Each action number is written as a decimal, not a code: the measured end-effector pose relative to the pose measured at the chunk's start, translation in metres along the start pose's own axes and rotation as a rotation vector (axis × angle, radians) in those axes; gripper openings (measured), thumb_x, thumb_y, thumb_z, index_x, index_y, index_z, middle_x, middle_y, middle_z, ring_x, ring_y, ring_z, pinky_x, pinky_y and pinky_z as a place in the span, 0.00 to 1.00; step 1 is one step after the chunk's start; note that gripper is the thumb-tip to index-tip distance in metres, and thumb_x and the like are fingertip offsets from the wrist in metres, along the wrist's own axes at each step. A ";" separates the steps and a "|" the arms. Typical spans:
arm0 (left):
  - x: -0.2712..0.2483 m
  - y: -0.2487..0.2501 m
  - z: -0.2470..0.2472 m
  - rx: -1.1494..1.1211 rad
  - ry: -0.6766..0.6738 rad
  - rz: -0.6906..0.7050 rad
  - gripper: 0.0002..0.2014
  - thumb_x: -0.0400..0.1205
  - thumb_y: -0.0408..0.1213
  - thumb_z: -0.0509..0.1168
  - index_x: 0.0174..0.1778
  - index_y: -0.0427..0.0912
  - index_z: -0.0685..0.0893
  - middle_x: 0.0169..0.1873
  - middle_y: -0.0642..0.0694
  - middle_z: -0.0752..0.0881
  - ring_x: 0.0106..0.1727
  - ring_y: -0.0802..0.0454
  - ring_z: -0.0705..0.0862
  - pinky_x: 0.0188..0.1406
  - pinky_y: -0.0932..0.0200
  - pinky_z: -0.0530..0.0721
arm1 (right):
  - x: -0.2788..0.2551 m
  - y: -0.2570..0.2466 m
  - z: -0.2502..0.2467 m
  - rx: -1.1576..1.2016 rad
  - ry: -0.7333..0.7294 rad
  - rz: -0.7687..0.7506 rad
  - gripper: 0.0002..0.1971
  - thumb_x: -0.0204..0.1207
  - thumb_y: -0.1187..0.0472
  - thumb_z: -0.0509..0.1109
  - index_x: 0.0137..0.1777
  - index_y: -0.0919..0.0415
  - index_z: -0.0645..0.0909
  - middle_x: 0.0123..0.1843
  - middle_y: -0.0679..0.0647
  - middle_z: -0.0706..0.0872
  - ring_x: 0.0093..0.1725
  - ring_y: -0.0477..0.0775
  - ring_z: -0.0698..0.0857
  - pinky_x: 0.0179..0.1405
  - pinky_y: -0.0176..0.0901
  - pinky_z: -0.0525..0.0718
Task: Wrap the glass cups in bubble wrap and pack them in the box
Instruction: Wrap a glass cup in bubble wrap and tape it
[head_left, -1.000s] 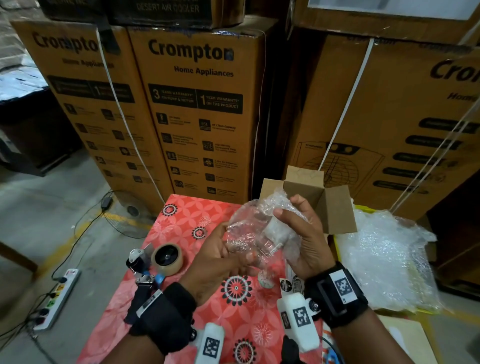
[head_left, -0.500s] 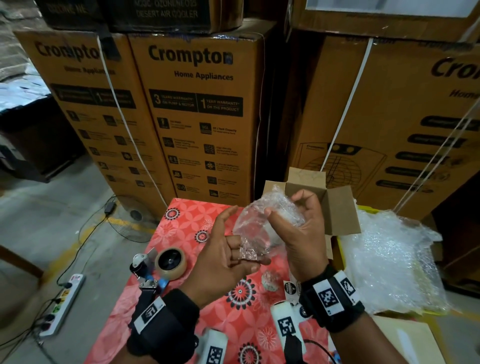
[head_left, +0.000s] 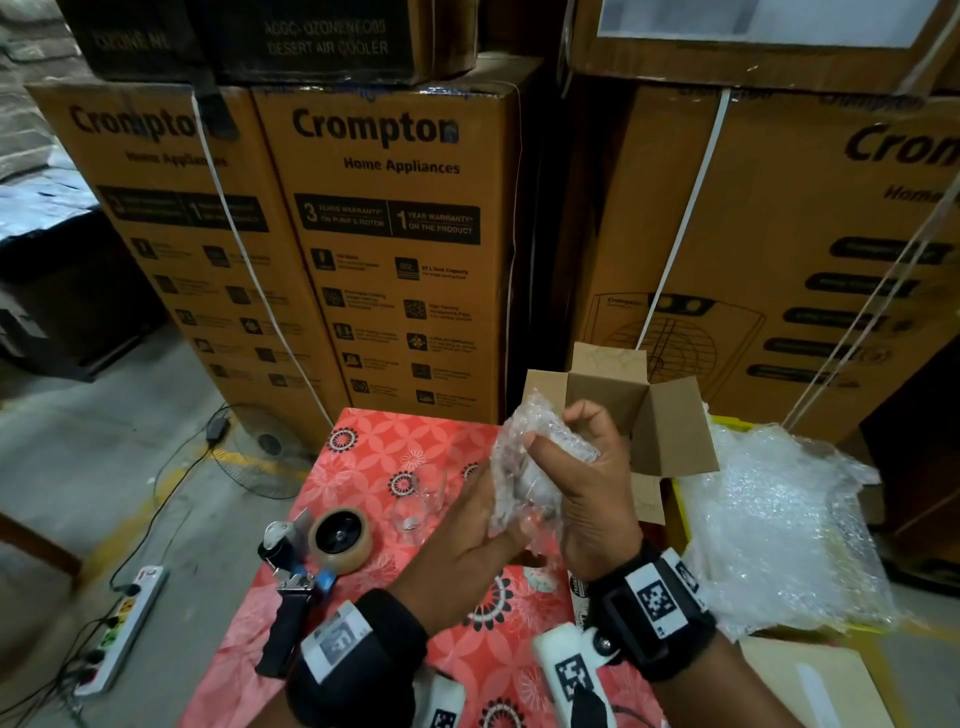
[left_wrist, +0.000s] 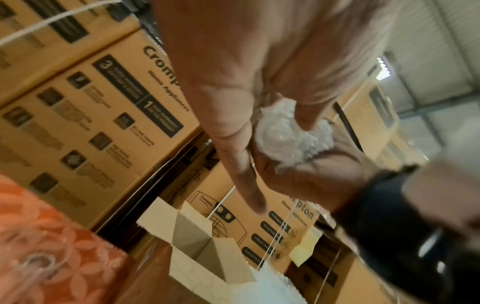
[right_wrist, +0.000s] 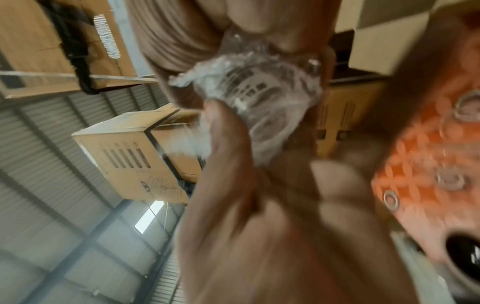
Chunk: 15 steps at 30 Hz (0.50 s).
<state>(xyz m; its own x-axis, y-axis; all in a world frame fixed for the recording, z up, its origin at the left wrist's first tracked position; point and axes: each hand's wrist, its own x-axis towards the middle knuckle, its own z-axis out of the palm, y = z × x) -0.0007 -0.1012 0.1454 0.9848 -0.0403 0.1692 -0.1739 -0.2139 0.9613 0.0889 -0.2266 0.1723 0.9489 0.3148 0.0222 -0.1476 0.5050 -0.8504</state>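
A glass cup bundled in bubble wrap (head_left: 519, 467) is held above the red patterned table (head_left: 374, 447), just in front of the open cardboard box (head_left: 670, 431). My right hand (head_left: 587, 483) grips the bundle, thumb across its front and fingers curled behind. My left hand (head_left: 467, 535) lies flat against its left side with straight fingers. The left wrist view shows the wrapped cup (left_wrist: 283, 133) between both hands, and the right wrist view shows the wrapped cup (right_wrist: 267, 102) under my thumb. A bare glass cup (head_left: 421, 499) stands on the table left of my hands.
A tape dispenser (head_left: 311, 551) lies at the table's left edge. A pile of bubble wrap (head_left: 779, 519) sits right of the box. Tall stacked cartons (head_left: 395, 234) wall off the back. A power strip (head_left: 124, 623) and cables lie on the floor at left.
Both hands carried the bundle rightward, closer to the box. My left hand went from spread fingers to flat against the wrap, and the wrap is squeezed tighter round the cup.
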 end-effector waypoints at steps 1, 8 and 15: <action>0.001 0.001 0.004 0.077 0.006 0.046 0.36 0.94 0.49 0.60 0.94 0.64 0.48 0.92 0.68 0.54 0.92 0.63 0.54 0.90 0.61 0.60 | -0.001 0.003 0.003 0.035 0.031 0.001 0.21 0.77 0.79 0.74 0.61 0.57 0.75 0.48 0.62 0.88 0.41 0.63 0.89 0.39 0.54 0.90; 0.003 -0.012 0.017 0.302 0.216 0.153 0.28 0.96 0.41 0.52 0.92 0.59 0.53 0.90 0.74 0.51 0.92 0.67 0.51 0.86 0.75 0.53 | -0.009 0.016 0.019 0.157 0.194 -0.064 0.19 0.80 0.77 0.73 0.69 0.66 0.79 0.56 0.66 0.89 0.46 0.61 0.90 0.40 0.52 0.92; 0.000 -0.014 0.014 0.248 0.237 0.211 0.33 0.92 0.62 0.57 0.93 0.57 0.63 0.92 0.55 0.59 0.92 0.54 0.60 0.87 0.65 0.64 | -0.013 0.012 0.028 0.086 0.210 0.015 0.26 0.72 0.44 0.87 0.70 0.41 0.88 0.71 0.55 0.90 0.68 0.61 0.90 0.72 0.71 0.85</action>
<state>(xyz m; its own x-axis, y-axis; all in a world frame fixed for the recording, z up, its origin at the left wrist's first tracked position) 0.0019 -0.1122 0.1291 0.8958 0.1112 0.4303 -0.3391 -0.4550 0.8234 0.0671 -0.2016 0.1763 0.9824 0.1532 -0.1073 -0.1766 0.5708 -0.8019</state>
